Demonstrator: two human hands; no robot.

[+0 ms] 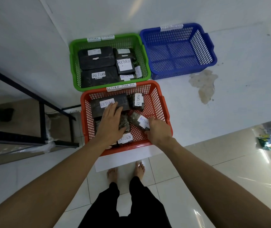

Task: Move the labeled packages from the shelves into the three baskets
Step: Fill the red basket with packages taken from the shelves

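My left hand lies flat, fingers straight, on pkgs in the red basket, right hand pinches a small pkg just ahead, long axis slanting away-left, blue basket w/ nothing inside.

Both bare forearms reach forward and down. The left hand lies palm-down with fingers straight and spread. The right hand is curled, knuckles up (fingertips hidden beneath), pinching at its front edge.
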